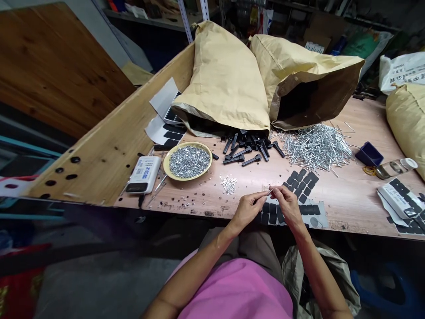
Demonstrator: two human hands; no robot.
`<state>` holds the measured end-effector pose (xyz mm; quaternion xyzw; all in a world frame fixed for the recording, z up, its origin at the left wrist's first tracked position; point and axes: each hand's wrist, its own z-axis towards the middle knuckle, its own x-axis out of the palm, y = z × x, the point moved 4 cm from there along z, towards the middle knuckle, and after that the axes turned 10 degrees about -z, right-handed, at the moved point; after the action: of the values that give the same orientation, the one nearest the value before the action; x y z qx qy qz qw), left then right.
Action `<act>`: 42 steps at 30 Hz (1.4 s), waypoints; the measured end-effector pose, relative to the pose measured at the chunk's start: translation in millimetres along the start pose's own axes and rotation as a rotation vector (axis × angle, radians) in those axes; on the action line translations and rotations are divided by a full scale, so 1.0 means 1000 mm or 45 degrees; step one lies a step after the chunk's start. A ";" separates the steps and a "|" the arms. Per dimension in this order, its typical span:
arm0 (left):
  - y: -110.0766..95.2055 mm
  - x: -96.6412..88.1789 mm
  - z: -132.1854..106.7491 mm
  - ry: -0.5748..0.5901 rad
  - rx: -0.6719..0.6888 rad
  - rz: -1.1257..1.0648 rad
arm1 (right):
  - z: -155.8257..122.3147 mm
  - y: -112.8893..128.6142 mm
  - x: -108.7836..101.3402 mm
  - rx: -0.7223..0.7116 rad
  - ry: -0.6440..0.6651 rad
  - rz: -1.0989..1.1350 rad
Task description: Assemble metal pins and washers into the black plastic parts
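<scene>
Above the table's front edge, my left hand (249, 209) and my right hand (287, 204) meet fingertip to fingertip, both closed in a pinch. A thin metal pin (269, 193) shows between them, its end coming out of my left fingers. Whatever my right fingertips pinch is too small to make out. Under and beside my hands lie black adhesive pads (300, 184) in rows, some on a grey backing sheet (322, 215). Left of my hands is a little heap of small washers (228, 184). Farther left, a yellow bowl (168, 172) is heaped with silver washers (189, 160).
Black plastic parts (245, 150) spill before a large paper sack (229, 75); another open sack (308, 66) stands beside it. Loose metal pins (318, 146) form a pile. A blue box (369, 153) and clear bottle (392, 168) sit right. A wooden board (133, 119) edges the left.
</scene>
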<state>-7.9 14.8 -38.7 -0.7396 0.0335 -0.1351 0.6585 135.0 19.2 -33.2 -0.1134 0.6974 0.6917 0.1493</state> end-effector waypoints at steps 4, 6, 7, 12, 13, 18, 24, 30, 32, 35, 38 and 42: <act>0.003 0.001 0.002 0.080 -0.044 -0.055 | 0.002 0.000 -0.005 -0.057 0.031 -0.046; 0.004 0.002 0.003 0.100 -0.055 -0.045 | 0.003 0.001 -0.008 -0.100 0.021 -0.085; 0.005 0.002 0.003 0.102 -0.058 -0.037 | 0.003 0.003 -0.010 -0.126 0.016 -0.106; 0.007 0.004 0.003 0.103 -0.040 -0.027 | 0.001 0.008 -0.013 -0.228 -0.032 -0.204; 0.007 0.004 0.003 0.107 -0.042 -0.031 | 0.001 0.007 -0.013 -0.214 -0.047 -0.202; 0.005 0.005 0.003 0.119 -0.060 -0.060 | 0.002 0.003 -0.013 -0.120 -0.013 -0.111; 0.005 0.006 0.001 0.185 -0.165 -0.234 | 0.002 0.002 -0.016 -0.035 0.081 0.009; 0.004 0.006 0.004 0.173 -0.047 -0.076 | 0.002 -0.005 -0.017 0.039 0.100 0.046; 0.002 0.006 0.004 0.136 0.064 0.037 | 0.002 -0.005 -0.017 0.014 0.077 0.003; 0.000 0.006 0.002 0.085 0.222 0.182 | 0.000 -0.002 -0.017 -0.041 0.038 -0.082; 0.003 0.006 0.001 0.092 0.224 0.213 | -0.001 0.001 -0.018 -0.091 0.065 -0.151; 0.005 0.006 0.001 0.164 0.191 0.227 | 0.002 -0.004 -0.021 -0.002 0.254 -0.086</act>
<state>-1.0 14.0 -42.4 -0.6724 0.1311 -0.1252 0.7177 156.4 19.6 -29.0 -0.2052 0.7039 0.6722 0.1023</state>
